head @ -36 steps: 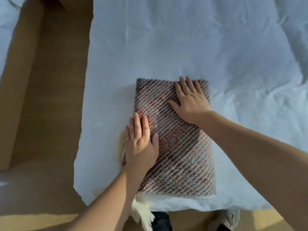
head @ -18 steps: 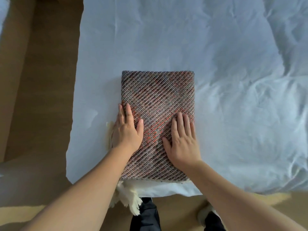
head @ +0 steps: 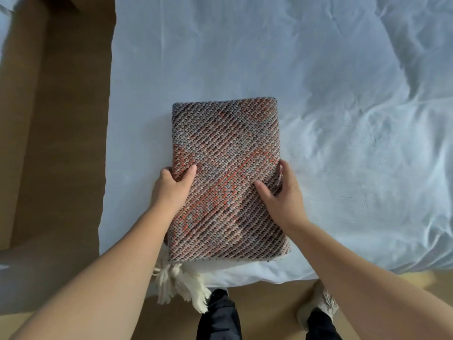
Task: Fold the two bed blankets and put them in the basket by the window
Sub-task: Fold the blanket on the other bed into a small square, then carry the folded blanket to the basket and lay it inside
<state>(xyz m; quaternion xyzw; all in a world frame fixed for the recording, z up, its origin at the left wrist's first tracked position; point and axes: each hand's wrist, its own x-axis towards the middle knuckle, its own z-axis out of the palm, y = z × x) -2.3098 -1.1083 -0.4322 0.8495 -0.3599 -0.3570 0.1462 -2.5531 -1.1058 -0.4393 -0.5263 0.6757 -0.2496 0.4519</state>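
Your left hand (head: 172,186) and right hand (head: 282,195) stopped patting. Now their fingers curl round the folded blanket's (head: 226,168) sides, ready to lift it.

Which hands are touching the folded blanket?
Touching, both. The head view shows the left hand gripping the left edge of the folded woven blanket, thumb on top, and the right hand gripping its right edge.

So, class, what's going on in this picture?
A person stands at the bed, gripping a folded blanket by its sides: left hand at the left edge, right hand at the right, thumbs on top. The blanket lies on the bed; cream tassels hang off the near edge.
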